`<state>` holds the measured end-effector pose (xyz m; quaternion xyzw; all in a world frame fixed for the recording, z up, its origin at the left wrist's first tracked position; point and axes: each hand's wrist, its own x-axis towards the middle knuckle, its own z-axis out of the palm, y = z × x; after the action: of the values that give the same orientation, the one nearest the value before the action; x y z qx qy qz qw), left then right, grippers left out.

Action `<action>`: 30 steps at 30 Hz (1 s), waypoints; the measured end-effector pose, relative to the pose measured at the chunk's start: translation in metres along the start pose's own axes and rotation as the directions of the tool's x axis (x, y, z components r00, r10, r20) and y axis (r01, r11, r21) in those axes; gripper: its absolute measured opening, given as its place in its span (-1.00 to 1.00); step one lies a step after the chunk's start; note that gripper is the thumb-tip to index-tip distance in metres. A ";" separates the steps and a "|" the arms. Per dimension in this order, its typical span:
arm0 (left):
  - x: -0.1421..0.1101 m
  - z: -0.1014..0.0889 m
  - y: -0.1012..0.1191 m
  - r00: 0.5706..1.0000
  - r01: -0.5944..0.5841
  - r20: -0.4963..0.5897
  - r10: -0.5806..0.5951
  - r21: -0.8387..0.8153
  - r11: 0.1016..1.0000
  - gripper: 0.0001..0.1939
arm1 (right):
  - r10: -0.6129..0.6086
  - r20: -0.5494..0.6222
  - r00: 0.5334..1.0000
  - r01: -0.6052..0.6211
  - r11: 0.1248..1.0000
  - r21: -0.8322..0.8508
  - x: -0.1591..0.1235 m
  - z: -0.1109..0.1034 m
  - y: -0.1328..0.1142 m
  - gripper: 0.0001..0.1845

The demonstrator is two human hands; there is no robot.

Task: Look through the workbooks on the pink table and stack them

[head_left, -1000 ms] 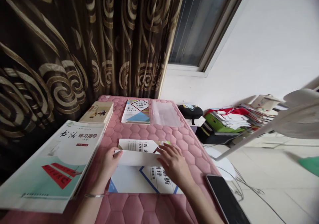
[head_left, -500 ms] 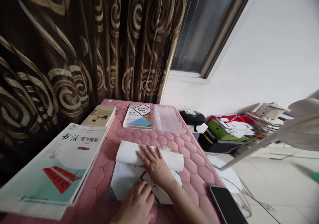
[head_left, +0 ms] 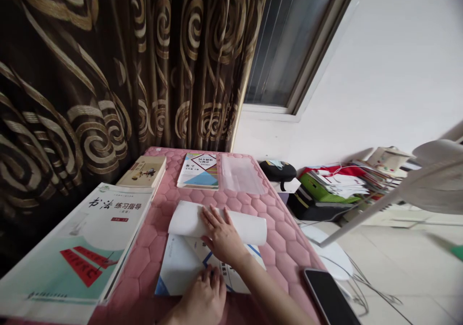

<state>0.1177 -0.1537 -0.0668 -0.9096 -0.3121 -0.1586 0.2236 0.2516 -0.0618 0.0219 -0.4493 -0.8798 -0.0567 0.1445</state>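
Observation:
My right hand (head_left: 221, 234) lies flat, fingers stretched, on a white sheet of paper (head_left: 188, 223) that curls over the far half of a white and blue book (head_left: 181, 267) on the pink quilted table (head_left: 267, 204). Nearer me, my left hand (head_left: 202, 298) rests on the book's near edge. Its fingers are together and pressing down, and nothing shows inside them.
A large green and white book (head_left: 83, 248) lies at the left, a tan book (head_left: 143, 170) behind it. A blue book (head_left: 198, 169) and a clear plastic sleeve (head_left: 240, 174) lie at the back. A black phone (head_left: 331, 298) sits at the right edge. Curtain behind; clutter and a fan to the right.
The white sheet went from a flat fold held by both hands to a curl over the book. My left hand moved to the near edge; my right hand shifted slightly.

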 end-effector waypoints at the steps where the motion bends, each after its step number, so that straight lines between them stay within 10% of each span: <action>1: -0.002 0.003 0.003 1.000 -0.014 -0.016 0.014 0.010 1.000 -0.68 | 0.000 0.005 1.000 -0.001 1.000 0.009 0.001 0.000 -0.001 -0.32; 8: -0.012 0.020 0.027 0.975 -0.039 -0.212 0.068 0.137 0.990 -0.83 | 0.013 0.100 0.995 -0.022 0.995 0.096 -0.009 0.003 -0.008 -0.32; 15: -0.018 0.034 0.031 0.987 -0.134 -0.074 0.144 0.126 0.983 -0.82 | -0.017 0.185 0.983 -0.002 0.995 0.098 0.011 -0.016 -0.013 -0.31; 19: -0.023 0.037 0.036 0.995 0.012 -0.102 -0.016 -0.038 0.999 -0.85 | 0.091 0.236 0.968 -0.120 0.986 0.112 0.033 -0.015 -0.021 -0.26; 23: -0.007 -0.005 0.005 0.958 0.278 0.044 -0.283 -0.376 0.884 -0.93 | 0.218 0.291 0.931 -0.257 0.961 0.100 0.044 -0.003 -0.026 -0.23; 26: 0.015 -0.037 -0.053 0.809 0.542 0.090 -0.580 -0.495 0.679 -0.82 | 0.305 0.298 0.905 -0.339 0.938 0.069 0.045 0.003 -0.025 -0.25; 30: 0.042 -0.033 -0.140 0.375 0.774 0.121 -0.919 -0.586 0.238 -0.89 | 0.355 0.228 0.907 -0.376 0.925 0.052 0.044 0.010 -0.022 -0.28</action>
<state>0.0549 -0.0506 0.0224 -0.5815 -0.6641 -0.4494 -0.1372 0.2074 -0.0388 0.0268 -0.6022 -0.7921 0.0621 0.0779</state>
